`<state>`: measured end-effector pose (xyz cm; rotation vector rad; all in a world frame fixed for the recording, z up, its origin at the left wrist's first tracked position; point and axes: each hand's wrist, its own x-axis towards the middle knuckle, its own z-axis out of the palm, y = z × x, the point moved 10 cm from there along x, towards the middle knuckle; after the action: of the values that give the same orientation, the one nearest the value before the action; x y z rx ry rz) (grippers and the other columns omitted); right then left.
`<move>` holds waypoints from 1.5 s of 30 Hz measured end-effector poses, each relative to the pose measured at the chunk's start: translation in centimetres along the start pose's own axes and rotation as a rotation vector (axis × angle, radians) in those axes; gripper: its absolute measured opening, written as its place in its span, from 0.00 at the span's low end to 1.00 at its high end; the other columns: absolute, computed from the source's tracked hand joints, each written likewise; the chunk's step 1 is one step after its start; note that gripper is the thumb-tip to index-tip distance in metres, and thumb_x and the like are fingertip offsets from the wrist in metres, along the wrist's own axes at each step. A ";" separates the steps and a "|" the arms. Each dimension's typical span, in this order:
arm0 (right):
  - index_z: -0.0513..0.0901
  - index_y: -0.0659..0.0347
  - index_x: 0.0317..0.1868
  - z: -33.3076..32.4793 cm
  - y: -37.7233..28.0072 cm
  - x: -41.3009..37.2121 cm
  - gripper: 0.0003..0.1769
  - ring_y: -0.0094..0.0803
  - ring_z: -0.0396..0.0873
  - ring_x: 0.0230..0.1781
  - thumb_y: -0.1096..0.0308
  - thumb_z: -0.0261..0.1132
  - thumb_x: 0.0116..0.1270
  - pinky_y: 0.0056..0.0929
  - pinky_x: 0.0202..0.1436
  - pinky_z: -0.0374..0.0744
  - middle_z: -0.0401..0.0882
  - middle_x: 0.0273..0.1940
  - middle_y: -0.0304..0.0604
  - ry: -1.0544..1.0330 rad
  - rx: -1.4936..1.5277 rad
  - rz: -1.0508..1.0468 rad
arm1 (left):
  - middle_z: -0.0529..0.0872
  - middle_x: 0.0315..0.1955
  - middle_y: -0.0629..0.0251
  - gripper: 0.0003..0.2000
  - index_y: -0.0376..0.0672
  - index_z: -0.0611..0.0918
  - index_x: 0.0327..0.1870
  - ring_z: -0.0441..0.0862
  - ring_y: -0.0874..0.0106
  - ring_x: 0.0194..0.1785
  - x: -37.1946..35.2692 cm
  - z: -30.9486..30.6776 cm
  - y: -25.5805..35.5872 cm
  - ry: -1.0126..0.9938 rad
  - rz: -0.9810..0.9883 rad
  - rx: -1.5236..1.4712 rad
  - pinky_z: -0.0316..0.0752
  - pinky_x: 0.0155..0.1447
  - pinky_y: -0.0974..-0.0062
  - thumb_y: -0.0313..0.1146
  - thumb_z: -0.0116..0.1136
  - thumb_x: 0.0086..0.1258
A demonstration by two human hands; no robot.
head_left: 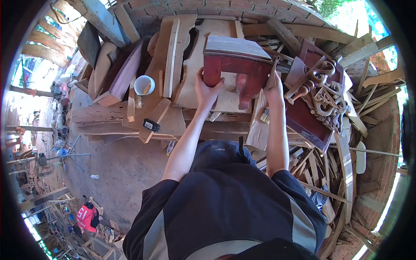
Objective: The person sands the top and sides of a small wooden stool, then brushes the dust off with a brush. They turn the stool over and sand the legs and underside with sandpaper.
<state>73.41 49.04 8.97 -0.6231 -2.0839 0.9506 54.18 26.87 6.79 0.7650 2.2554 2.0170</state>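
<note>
A small dark red wooden piece (255, 68) with legs and a pale, unpainted top stands over the workbench (195, 93). My left hand (208, 90) is wrapped round its left leg, thumb toward the inside. At its right end, my right hand (273, 89) holds a brown folded sheet (271, 73), which looks like sandpaper, against the red side. Below my right hand a brush (264, 115) lies on a pale board (258, 125). The far side of the red piece is hidden.
A white cup (144, 85) and a black object (151, 125) are on the bench's left part. Carved wooden pieces (323, 93) lie on a red panel (303, 117) at right. Scrap wood (320, 169) is piled lower right. A person in red (88, 216) is at lower left.
</note>
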 end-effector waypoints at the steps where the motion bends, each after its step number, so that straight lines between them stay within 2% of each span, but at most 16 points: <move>1: 0.78 0.63 0.61 -0.1 0.1 0.5 0.16 0.29 0.83 0.49 0.64 0.56 0.81 0.30 0.56 0.80 0.85 0.51 0.39 0.005 -0.002 -0.006 | 0.85 0.51 0.48 0.39 0.34 0.71 0.65 0.86 0.59 0.53 0.3 0.1 -0.3 0.001 0.006 -0.004 0.80 0.57 0.63 0.35 0.81 0.52; 3: 0.79 0.61 0.59 2.4 6.2 -0.3 0.15 0.28 0.82 0.46 0.62 0.59 0.81 0.30 0.52 0.80 0.84 0.48 0.38 0.209 1.265 0.733 | 0.85 0.51 0.49 0.39 0.36 0.71 0.66 0.86 0.59 0.53 0.8 0.2 -0.8 -0.022 -0.001 -0.022 0.80 0.57 0.63 0.35 0.80 0.52; 4: 0.80 0.59 0.56 1.1 6.3 0.7 0.13 0.28 0.82 0.44 0.60 0.59 0.81 0.30 0.52 0.81 0.84 0.47 0.38 0.338 1.241 0.649 | 0.85 0.51 0.49 0.39 0.36 0.71 0.66 0.86 0.59 0.53 0.9 0.3 -0.8 -0.025 0.002 -0.023 0.80 0.57 0.63 0.35 0.80 0.52; 7: 0.82 0.61 0.50 -6.7 3.1 0.2 0.13 0.26 0.80 0.41 0.59 0.61 0.80 0.24 0.50 0.77 0.84 0.44 0.36 0.566 0.694 0.376 | 0.85 0.50 0.50 0.39 0.36 0.71 0.66 0.86 0.59 0.53 0.6 0.3 -0.7 -0.030 0.022 -0.032 0.79 0.57 0.64 0.35 0.80 0.52; 9: 0.82 0.64 0.48 -10.3 -0.4 0.9 0.15 0.25 0.81 0.41 0.58 0.62 0.80 0.26 0.46 0.78 0.84 0.42 0.35 0.650 0.528 0.270 | 0.84 0.51 0.50 0.39 0.36 0.71 0.66 0.85 0.60 0.54 0.1 0.1 -1.3 -0.034 0.004 -0.017 0.79 0.58 0.64 0.35 0.80 0.52; 10: 0.83 0.64 0.47 -12.0 -3.1 1.7 0.13 0.32 0.84 0.40 0.61 0.63 0.79 0.28 0.45 0.78 0.86 0.40 0.40 0.637 0.254 0.125 | 0.84 0.51 0.50 0.39 0.36 0.71 0.66 0.85 0.60 0.54 -0.2 0.0 -1.1 -0.039 0.004 -0.019 0.79 0.58 0.64 0.35 0.80 0.52; 11: 0.83 0.64 0.47 -13.0 -4.0 1.9 0.13 0.32 0.84 0.40 0.61 0.63 0.79 0.28 0.45 0.78 0.86 0.40 0.40 0.640 0.251 0.126 | 0.84 0.52 0.50 0.39 0.37 0.71 0.66 0.85 0.59 0.54 -0.6 -0.2 -0.9 -0.048 0.006 -0.018 0.79 0.58 0.64 0.35 0.80 0.52; 13: 0.84 0.62 0.48 -11.4 -10.4 3.9 0.10 0.41 0.85 0.41 0.64 0.63 0.77 0.30 0.46 0.79 0.86 0.40 0.47 0.237 -0.373 -0.018 | 0.84 0.53 0.50 0.39 0.37 0.71 0.65 0.84 0.59 0.55 -0.9 -0.3 -1.2 -0.055 0.006 -0.016 0.78 0.59 0.64 0.35 0.81 0.53; 14: 0.84 0.60 0.48 -10.4 -12.5 4.0 0.08 0.46 0.85 0.43 0.67 0.63 0.74 0.32 0.48 0.79 0.86 0.41 0.50 0.223 -0.573 -0.255 | 0.83 0.53 0.50 0.39 0.37 0.71 0.65 0.84 0.59 0.55 -1.1 -0.2 -1.5 -0.055 0.018 -0.060 0.78 0.59 0.64 0.36 0.81 0.53; 15: 0.84 0.60 0.48 -10.1 -13.7 4.1 0.08 0.46 0.85 0.43 0.67 0.63 0.74 0.32 0.48 0.79 0.86 0.41 0.50 0.219 -0.572 -0.255 | 0.83 0.54 0.49 0.39 0.37 0.71 0.65 0.84 0.59 0.55 -1.3 -0.2 -1.7 -0.055 0.030 -0.105 0.78 0.59 0.64 0.36 0.81 0.53; 17: 0.85 0.59 0.48 -6.1 -17.9 4.1 0.08 0.50 0.84 0.41 0.68 0.63 0.73 0.39 0.49 0.79 0.85 0.39 0.49 -0.055 -0.659 -0.389 | 0.83 0.54 0.49 0.39 0.37 0.71 0.65 0.84 0.59 0.55 -1.4 -0.2 -1.9 -0.053 0.045 -0.087 0.78 0.59 0.64 0.36 0.80 0.53; 21: 0.86 0.55 0.51 -1.9 -17.2 3.8 0.16 0.41 0.85 0.46 0.75 0.64 0.63 0.38 0.55 0.78 0.85 0.45 0.41 -0.286 -0.856 -0.402 | 0.83 0.53 0.50 0.39 0.38 0.70 0.66 0.85 0.59 0.55 -1.3 -0.3 -1.3 -0.051 0.038 -0.072 0.78 0.59 0.64 0.36 0.80 0.53; 31: 0.88 0.51 0.40 -2.7 -19.6 5.0 0.08 0.34 0.85 0.46 0.71 0.63 0.63 0.35 0.50 0.77 0.87 0.38 0.38 -0.307 -1.263 -0.439 | 0.83 0.55 0.50 0.40 0.38 0.70 0.68 0.84 0.59 0.56 -2.0 -0.3 -1.2 -0.087 -0.006 -0.096 0.79 0.60 0.65 0.37 0.80 0.53; 33: 0.88 0.51 0.37 -0.7 -18.7 4.4 0.07 0.33 0.84 0.48 0.69 0.64 0.62 0.35 0.50 0.76 0.87 0.38 0.38 -0.476 -1.323 -0.469 | 0.83 0.55 0.49 0.40 0.39 0.70 0.68 0.84 0.58 0.57 -2.0 -0.4 -1.3 -0.088 0.018 -0.112 0.79 0.60 0.65 0.37 0.80 0.53; 38: 0.87 0.51 0.33 3.1 -18.9 2.8 0.04 0.31 0.82 0.45 0.67 0.65 0.60 0.35 0.52 0.71 0.85 0.35 0.35 -0.536 -1.535 -0.618 | 0.82 0.56 0.47 0.42 0.36 0.70 0.68 0.84 0.55 0.58 -2.1 -0.1 -1.6 -0.105 -0.017 -0.098 0.79 0.61 0.63 0.38 0.80 0.53; 45: 0.85 0.53 0.34 7.7 -19.8 3.5 0.03 0.32 0.85 0.41 0.70 0.66 0.59 0.34 0.49 0.72 0.86 0.31 0.37 -0.603 -1.466 -0.500 | 0.83 0.55 0.43 0.42 0.32 0.69 0.68 0.85 0.52 0.56 -2.5 -0.5 -0.8 -0.099 0.045 -0.068 0.80 0.60 0.61 0.37 0.81 0.53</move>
<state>62.88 36.15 22.68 -0.4132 -3.0501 -0.9620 55.95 25.45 5.34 0.8963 2.1240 2.0149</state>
